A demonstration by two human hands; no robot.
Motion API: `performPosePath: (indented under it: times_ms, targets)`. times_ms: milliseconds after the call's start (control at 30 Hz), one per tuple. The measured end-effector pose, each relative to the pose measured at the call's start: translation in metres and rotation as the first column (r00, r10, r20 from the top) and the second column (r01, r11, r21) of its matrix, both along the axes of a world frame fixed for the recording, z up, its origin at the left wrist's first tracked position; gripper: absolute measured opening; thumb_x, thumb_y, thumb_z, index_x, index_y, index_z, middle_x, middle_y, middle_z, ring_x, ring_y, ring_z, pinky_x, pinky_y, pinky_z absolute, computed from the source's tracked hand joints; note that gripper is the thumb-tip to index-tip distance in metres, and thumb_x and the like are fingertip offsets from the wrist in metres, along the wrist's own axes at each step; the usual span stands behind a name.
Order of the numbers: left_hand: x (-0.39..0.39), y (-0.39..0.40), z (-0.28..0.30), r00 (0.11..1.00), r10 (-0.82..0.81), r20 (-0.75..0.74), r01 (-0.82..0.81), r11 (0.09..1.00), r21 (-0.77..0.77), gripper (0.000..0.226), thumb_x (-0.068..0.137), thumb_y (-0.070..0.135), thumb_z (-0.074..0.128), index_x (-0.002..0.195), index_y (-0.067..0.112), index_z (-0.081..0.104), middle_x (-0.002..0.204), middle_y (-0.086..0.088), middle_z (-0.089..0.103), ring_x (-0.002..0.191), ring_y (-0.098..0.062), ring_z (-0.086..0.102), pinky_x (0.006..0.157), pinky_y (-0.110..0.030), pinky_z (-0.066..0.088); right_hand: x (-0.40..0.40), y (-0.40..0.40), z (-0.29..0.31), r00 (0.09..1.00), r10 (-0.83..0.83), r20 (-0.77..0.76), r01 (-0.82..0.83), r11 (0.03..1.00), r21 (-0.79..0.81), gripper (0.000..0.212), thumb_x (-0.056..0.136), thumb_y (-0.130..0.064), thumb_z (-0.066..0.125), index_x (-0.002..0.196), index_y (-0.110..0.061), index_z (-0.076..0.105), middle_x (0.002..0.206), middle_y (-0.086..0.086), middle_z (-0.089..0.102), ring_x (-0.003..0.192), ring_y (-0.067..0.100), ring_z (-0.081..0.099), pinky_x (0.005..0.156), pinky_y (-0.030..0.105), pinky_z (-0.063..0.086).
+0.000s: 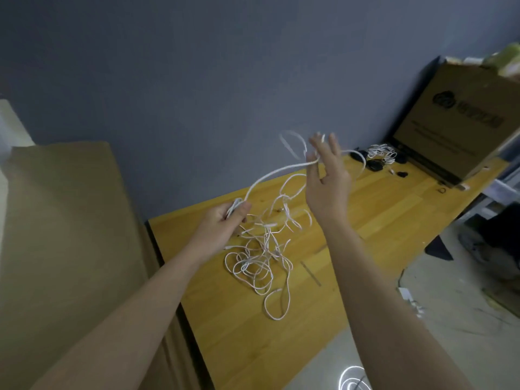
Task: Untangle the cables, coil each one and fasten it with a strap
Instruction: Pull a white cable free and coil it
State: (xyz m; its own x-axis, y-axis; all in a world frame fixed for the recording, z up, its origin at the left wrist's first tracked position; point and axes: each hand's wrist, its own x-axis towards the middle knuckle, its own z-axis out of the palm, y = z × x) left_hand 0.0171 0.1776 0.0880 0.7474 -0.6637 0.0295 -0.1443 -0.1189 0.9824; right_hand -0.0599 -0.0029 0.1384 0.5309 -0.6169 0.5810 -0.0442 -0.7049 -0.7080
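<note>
A large cardboard box stands at the far right end of the wooden surface, its printed side turned toward me. Something pale green and blurred shows at its top edge; I cannot tell what it is, nor what else the box holds.

My left hand is raised above the surface with its fingers and thumb curled round a gathered bunch of white cable. From that grip one strand runs up and to the right, taut, to my right hand. That hand is lifted higher, palm toward me, fingers spread and mostly straight, and the cable passes over the fingertips, throwing a blurred loop above and to the left of them and another curve trailing off to the right.

Below and between my hands lies the tangle of white cables: thin, pale cords heaped in many overlapping loops on the surface, with strands rising from the heap toward my hands. One long loop strays out of the heap toward me and lies flat by itself on the wood.

Near the box, at the far end of the surface, a small bundle of coiled white cable rests among several small black objects, too small to identify. A tall cardboard panel stands to my left, beside the surface.
</note>
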Motion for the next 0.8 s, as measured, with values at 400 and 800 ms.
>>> performPosePath:
  times_ms: [400, 800]
  targets:
    - [0.001, -0.001, -0.003, 0.995, -0.034, -0.090, 0.033, 0.999, -0.008, 0.045, 0.098, 0.045, 0.043, 0.064, 0.018, 0.037, 0.052, 0.008, 0.031, 0.048, -0.010, 0.026, 0.049, -0.025, 0.024, -0.007, -0.009, -0.077, 0.967, 0.115, -0.228, -0.011, 0.910, 0.414, 0.021, 0.101, -0.026, 0.045, 0.102, -0.020, 0.065, 0.093, -0.002, 0.068, 0.090, 0.022, 0.064, 0.089, 0.044, 0.052]
    - [-0.003, 0.002, 0.008, 0.804, -0.243, -0.543, 0.081, 0.949, -0.306, 0.046, 0.092, 0.052, 0.036, 0.061, 0.018, 0.031, 0.044, 0.008, 0.023, 0.035, -0.005, 0.016, 0.048, -0.025, 0.009, -0.026, 0.039, -0.115, 0.762, 0.114, -0.638, -0.065, 0.993, 0.100, 0.034, 0.102, -0.036, 0.038, 0.101, -0.014, 0.063, 0.068, 0.006, 0.056, 0.065, 0.027, 0.052, 0.057, 0.033, 0.031]
